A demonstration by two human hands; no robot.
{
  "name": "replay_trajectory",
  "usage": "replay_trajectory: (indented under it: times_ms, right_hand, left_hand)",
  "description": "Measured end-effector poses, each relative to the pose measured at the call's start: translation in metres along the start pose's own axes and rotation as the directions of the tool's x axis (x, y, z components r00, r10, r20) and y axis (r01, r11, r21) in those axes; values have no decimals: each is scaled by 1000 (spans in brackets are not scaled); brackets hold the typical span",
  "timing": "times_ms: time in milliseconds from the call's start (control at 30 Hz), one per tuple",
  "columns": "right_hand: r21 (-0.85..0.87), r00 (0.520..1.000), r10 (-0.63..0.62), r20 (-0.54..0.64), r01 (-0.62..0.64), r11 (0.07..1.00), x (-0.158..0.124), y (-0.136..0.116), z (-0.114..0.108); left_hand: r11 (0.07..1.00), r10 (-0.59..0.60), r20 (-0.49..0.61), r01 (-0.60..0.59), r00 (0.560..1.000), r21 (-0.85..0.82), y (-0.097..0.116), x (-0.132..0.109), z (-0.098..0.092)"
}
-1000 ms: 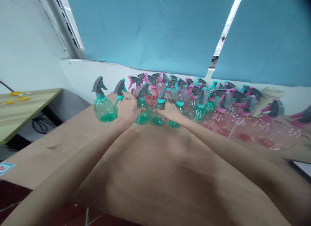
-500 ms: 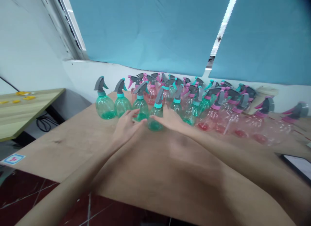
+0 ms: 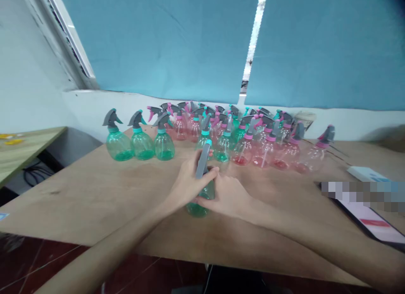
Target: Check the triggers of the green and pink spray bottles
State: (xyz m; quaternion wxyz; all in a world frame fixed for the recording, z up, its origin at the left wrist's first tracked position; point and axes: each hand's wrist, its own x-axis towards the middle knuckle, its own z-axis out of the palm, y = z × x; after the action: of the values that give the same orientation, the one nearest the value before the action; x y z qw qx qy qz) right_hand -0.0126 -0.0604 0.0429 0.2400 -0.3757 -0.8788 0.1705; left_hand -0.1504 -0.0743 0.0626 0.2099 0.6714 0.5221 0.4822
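Over the middle of the table (image 3: 126, 197), both hands grip one bottle (image 3: 207, 192): the left hand (image 3: 189, 178) is closed around its sprayer (image 3: 203, 161) and neck, the right hand (image 3: 233, 195) around its body. Whether its base touches the table, I cannot tell. Toward the table's far left stand three green bottles (image 3: 142, 144); toward its far right, pink bottles (image 3: 286, 155). At the table's right lies a device (image 3: 363, 216).

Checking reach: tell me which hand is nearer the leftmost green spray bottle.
Left. The left hand is right of the leftmost green spray bottle and closer to the camera; the right hand is farther right, both gripping another green spray bottle.
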Motion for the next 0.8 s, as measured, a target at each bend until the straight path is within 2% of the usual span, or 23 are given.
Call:
replay_trajectory:
  times_ms: [100,200,267,367,467,567,667,800]
  right_hand:
    - [24,999,-28,30,27,999,-16,16,-16]
    - [61,984,-119,130,112,992,-30,41,-34]
    - [78,967,-165,192,153,985,-40,65,-46]
    - [44,977,-139,163,134,990,-56,106,-57]
    - [10,992,-52,116,51,999,-66,147,-59]
    - [-19,997,9,80,-7,1000,-67,177,-55]
    - [-25,998,22,64,-21,999,-61,195,-48]
    - [-50,998,-16,57,19,999,-53,204,-36]
  left_hand:
    - [998,25,4,-25,1000,-62,9,-3,21]
    - [992,46,51,-40,998,-118,15,-4,37]
    - [995,53,78,-45,996,-92,19,-2,45]
    - [998,64,96,-65,993,3,24,4,58]
    - [996,67,108,-72,992,44,25,16,71]
    - [997,74,111,-76,991,16,22,30,86]
    - [996,88,118,-85,989,-29,17,43,100]
    - [993,97,165,-85,981,-77,14,55,111]
